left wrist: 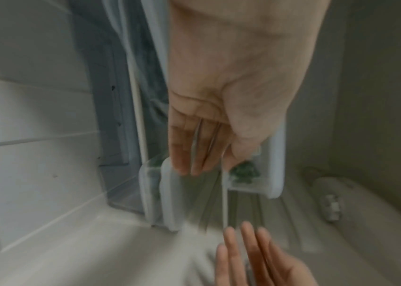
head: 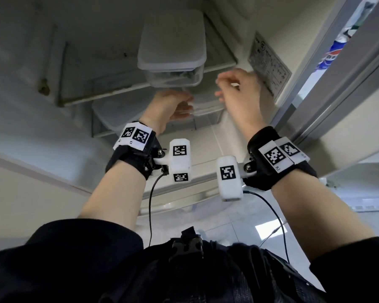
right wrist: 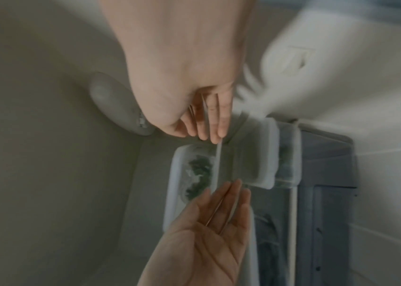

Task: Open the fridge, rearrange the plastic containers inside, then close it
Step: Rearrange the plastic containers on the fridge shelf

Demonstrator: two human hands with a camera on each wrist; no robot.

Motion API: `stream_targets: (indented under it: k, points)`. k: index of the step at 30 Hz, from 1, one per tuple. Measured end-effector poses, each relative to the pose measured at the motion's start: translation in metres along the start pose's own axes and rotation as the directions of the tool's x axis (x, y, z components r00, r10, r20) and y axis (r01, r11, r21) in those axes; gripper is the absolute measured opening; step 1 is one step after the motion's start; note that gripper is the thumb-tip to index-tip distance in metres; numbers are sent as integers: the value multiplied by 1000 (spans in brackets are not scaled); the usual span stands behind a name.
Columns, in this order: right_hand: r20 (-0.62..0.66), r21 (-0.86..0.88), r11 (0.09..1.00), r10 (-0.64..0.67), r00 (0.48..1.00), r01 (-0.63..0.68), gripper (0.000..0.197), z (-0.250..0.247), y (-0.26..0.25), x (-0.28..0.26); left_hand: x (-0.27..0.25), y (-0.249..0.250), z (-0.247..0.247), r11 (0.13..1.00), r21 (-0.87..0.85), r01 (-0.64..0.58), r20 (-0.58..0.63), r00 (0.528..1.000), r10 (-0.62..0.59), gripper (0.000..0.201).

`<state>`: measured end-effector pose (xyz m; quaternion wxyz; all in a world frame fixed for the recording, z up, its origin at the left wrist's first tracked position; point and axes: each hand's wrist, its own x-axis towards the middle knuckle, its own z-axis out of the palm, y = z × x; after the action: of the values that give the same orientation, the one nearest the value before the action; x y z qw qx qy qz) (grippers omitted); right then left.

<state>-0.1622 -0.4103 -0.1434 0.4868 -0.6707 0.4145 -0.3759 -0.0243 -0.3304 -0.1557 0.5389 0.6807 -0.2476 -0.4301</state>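
Note:
The fridge is open and I look up into it. A clear plastic container with a white lid stands on the upper glass shelf. On the shelf below sits another lidded container. My left hand and right hand are both raised at the front of that lower shelf with relaxed fingers, holding nothing. In the blurred wrist views the left hand and right hand face each other, palms inward. Between them lie a container with green contents and a lidded one.
The fridge door stands open at the right, with a blue-labelled bottle in its rack. A printed label is stuck on the right inner wall. A lamp housing bulges from the wall.

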Motion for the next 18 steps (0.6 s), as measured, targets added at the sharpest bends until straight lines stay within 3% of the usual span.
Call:
stream_targets:
  k: [2,4,5,7,9,11,12,15,18]
  points:
    - [-18,14,998,-60,998,61,17,2,-11,2,-15,16,-11,997,72,-12,80,997,6,21]
    - [-32,19,994,-104,994,104,19,7,-18,5,-27,30,-19,990,132,-39,74,997,30,19]
    - [-30,9,993,-114,993,114,20,10,-20,6,-30,37,-23,988,148,-44,17,999,42,18]
    - [-7,-36,992,-118,993,118,26,17,-22,11,-29,45,-30,990,135,-36,-208,976,63,23]
    - [45,-99,989,-105,993,109,36,24,-24,12,-23,49,-36,994,6,-109,-448,889,100,21]
    - [97,-171,977,-109,989,124,48,29,-25,13,-15,52,-40,973,-37,-227,-544,821,171,8]
    - [116,-193,972,-113,987,134,51,30,-26,13,-12,51,-40,971,3,-238,-535,820,203,13]
    - [142,-228,960,-130,981,160,48,30,-28,14,-6,48,-35,967,164,-195,-374,895,244,44]
    - [139,-191,970,-123,983,149,42,28,-28,15,-3,45,-29,954,210,-215,-275,923,268,56]
